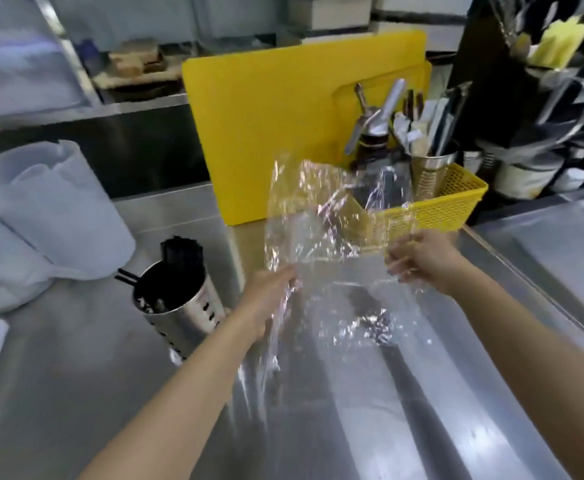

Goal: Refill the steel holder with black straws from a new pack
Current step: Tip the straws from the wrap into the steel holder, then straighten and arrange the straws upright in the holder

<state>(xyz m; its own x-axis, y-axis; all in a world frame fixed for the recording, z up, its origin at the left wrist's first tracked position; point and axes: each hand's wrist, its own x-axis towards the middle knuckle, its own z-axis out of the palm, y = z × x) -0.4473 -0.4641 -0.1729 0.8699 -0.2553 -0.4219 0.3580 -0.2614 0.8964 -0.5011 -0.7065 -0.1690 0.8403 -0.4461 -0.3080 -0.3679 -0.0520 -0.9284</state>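
Presently – item by item, as it stands.

**Pack wrapper** (318,244): clear, crinkled film, held up above the worktop (422,410) between both hands. The yellow things behind show straight through it and no straws are visible inside, so it looks emptied.

**Left hand** (269,292): fingers closed on the wrapper's near-left edge, pinching the film.

**Right hand** (418,261): fingers curled round the wrapper's right edge, gripping it; the film bunches under them.

**Steel holder** (193,313): perforated cylinder standing on the worktop, just left of the left hand and apart from it.

**Black straws** (179,254): inside the holder, a bundle rising at its far side, with a couple leaning out over the left rim. How full the holder is cannot be told; its interior is dark.

**Surroundings**: a yellow cutting board (266,126) upright at the back, a yellow basket (456,202) of utensils to its right, and a translucent jug (58,209) at the left.

**Step in hand**, as a judgement: the transfer seems finished and the wrapper is being handled as waste.

**Next move calls for**: gathering the loose film into one hand and finding somewhere to discard it – no bin is in view. Then, probably, nudging the stray straws back inside the rim so the bundle stands together.
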